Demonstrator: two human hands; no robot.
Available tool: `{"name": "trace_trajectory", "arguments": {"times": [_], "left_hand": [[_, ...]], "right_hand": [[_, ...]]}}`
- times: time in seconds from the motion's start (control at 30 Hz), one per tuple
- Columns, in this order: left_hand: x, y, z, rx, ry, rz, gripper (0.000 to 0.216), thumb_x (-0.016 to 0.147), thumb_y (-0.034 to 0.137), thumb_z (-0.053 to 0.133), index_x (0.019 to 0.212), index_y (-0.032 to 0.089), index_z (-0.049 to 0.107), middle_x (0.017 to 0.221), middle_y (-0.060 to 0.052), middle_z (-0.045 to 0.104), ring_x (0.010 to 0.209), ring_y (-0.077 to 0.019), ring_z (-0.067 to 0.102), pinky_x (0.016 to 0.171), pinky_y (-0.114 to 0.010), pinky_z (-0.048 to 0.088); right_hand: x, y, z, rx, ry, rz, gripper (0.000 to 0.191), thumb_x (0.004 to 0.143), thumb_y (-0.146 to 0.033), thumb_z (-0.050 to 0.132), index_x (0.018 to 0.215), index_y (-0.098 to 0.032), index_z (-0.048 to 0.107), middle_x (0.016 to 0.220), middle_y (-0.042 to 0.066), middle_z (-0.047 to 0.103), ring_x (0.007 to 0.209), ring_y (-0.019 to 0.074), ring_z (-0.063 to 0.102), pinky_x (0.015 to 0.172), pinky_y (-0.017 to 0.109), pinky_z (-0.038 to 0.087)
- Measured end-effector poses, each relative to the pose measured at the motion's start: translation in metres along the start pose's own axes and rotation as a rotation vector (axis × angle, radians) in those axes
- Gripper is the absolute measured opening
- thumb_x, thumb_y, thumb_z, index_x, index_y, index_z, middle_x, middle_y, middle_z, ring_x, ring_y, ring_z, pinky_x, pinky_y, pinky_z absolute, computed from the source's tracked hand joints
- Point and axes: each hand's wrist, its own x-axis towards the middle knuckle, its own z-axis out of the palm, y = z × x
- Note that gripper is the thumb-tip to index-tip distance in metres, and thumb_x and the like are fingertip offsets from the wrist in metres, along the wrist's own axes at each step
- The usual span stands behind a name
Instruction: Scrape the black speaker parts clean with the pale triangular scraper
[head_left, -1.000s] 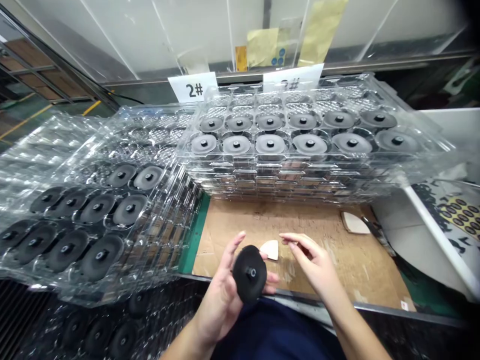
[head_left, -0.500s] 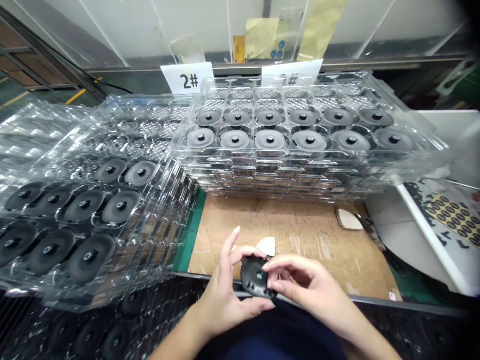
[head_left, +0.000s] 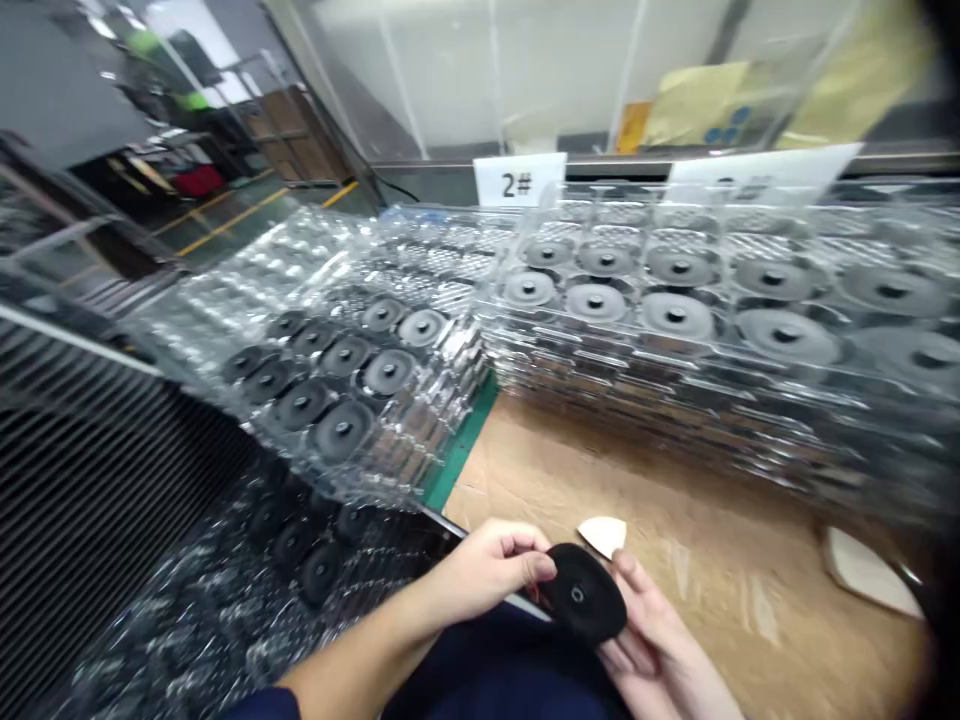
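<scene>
A black rounded disc-like part (head_left: 589,605) with a small ring at its centre is held over the front edge of the work surface. My left hand (head_left: 484,570) pinches its left rim between thumb and fingers. Around its right side curls my right hand (head_left: 656,635), whose lower fingers are partly hidden behind the part. A bit of red shows below my left fingertips, too small to name. Just beyond my right fingertips, a small white pointed piece (head_left: 602,535) lies on the brown cardboard (head_left: 540,470).
Stacked clear trays (head_left: 637,345) holding similar black parts stand behind the cardboard. Another tray stack (head_left: 352,475) is at the left, with more trays of parts (head_left: 300,590) lower down. A pale curved piece (head_left: 866,572) lies at the right.
The view has swung left. The black part has been turned over, from its studded side to its smooth side. My left hand now pinches its rim, and my right hand has moved round its right side.
</scene>
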Motion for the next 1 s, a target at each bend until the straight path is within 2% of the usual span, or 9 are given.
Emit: {"name": "trace_trajectory", "arguments": {"times": [0.1,0.17,0.27,0.4,0.5,0.63,0.8,0.9,1.0], "left_hand": [[-0.021,-0.021,-0.027,0.039,0.087,-0.107,0.037,0.070,0.049,0.060,0.064,0.012,0.059,0.057,0.001,0.056,0.053,-0.0106,0.053,0.057,-0.027,0.046],[-0.051,-0.033,-0.052,0.106,0.181,-0.193,0.029,0.076,0.040,0.058,0.067,0.012,0.058,0.060,0.003,0.057,0.054,-0.0096,0.054,0.056,-0.027,0.047],[-0.111,-0.042,-0.098,0.254,0.430,-0.300,0.022,0.081,0.034,0.053,0.083,0.012,0.059,0.080,-0.001,0.062,0.071,-0.0138,0.060,0.066,-0.032,0.050],[-0.187,-0.039,-0.170,0.491,0.915,-0.379,0.031,0.082,0.037,0.050,0.100,0.013,0.058,0.103,-0.004,0.060,0.091,-0.0228,0.058,0.077,-0.040,0.049],[-0.219,-0.037,-0.219,0.633,1.219,-0.412,0.033,0.082,0.035,0.051,0.108,0.015,0.054,0.114,-0.007,0.055,0.099,-0.0239,0.055,0.082,-0.043,0.047],[-0.219,-0.049,-0.263,0.728,1.348,-0.402,0.033,0.082,0.035,0.051,0.108,0.015,0.054,0.112,-0.006,0.056,0.097,-0.0243,0.056,0.080,-0.043,0.048],[-0.193,-0.082,-0.289,0.770,1.476,-0.344,0.032,0.082,0.032,0.051,0.110,0.016,0.052,0.111,-0.007,0.056,0.094,-0.0212,0.057,0.078,-0.041,0.049],[-0.189,-0.100,-0.291,0.818,1.628,-0.221,0.033,0.083,0.031,0.051,0.112,0.016,0.051,0.115,-0.009,0.055,0.097,-0.0209,0.056,0.080,-0.043,0.048],[-0.194,-0.111,-0.270,0.864,1.715,-0.033,0.034,0.082,0.031,0.051,0.113,0.017,0.051,0.121,-0.009,0.051,0.106,-0.0240,0.052,0.087,-0.048,0.044]], "right_hand": [[0.004,0.027,-0.002,-0.231,-0.023,-0.018,0.027,0.080,-0.046,0.054,0.100,-0.028,0.057,0.069,-0.002,0.059,0.036,0.0047,0.037,0.037,0.018,0.036],[0.011,0.037,-0.012,-0.603,-0.097,-0.224,0.028,0.078,-0.041,0.057,0.101,-0.025,0.062,0.089,0.004,0.065,0.058,0.0133,0.059,0.052,0.024,0.050],[0.031,0.045,-0.038,-1.084,-0.186,-0.478,0.024,0.077,-0.035,0.058,0.099,-0.028,0.065,0.097,0.004,0.067,0.083,0.0211,0.065,0.069,0.029,0.054],[0.051,0.052,-0.065,-1.224,-0.143,-0.388,0.025,0.079,-0.042,0.052,0.097,-0.031,0.066,0.099,0.001,0.068,0.092,0.0232,0.064,0.077,0.031,0.054],[0.056,0.053,-0.068,-1.190,-0.098,-0.254,0.033,0.079,-0.049,0.048,0.097,-0.029,0.067,0.099,0.002,0.069,0.093,0.0235,0.064,0.080,0.031,0.053],[0.057,0.048,-0.064,-1.173,-0.094,-0.250,0.039,0.079,-0.052,0.045,0.094,-0.025,0.068,0.093,0.004,0.071,0.083,0.0213,0.068,0.072,0.026,0.055],[0.057,0.052,-0.061,-1.173,-0.038,-0.322,0.039,0.080,-0.049,0.044,0.092,-0.022,0.069,0.090,0.005,0.071,0.079,0.0204,0.069,0.066,0.023,0.056],[0.048,0.057,-0.059,-1.201,0.012,-0.410,0.036,0.080,-0.047,0.045,0.092,-0.023,0.069,0.093,0.005,0.070,0.084,0.0210,0.067,0.071,0.026,0.055],[0.031,0.060,-0.059,-1.249,0.071,-0.527,0.031,0.080,-0.044,0.048,0.097,-0.025,0.066,0.101,0.004,0.067,0.094,0.0219,0.063,0.080,0.031,0.052]]}}
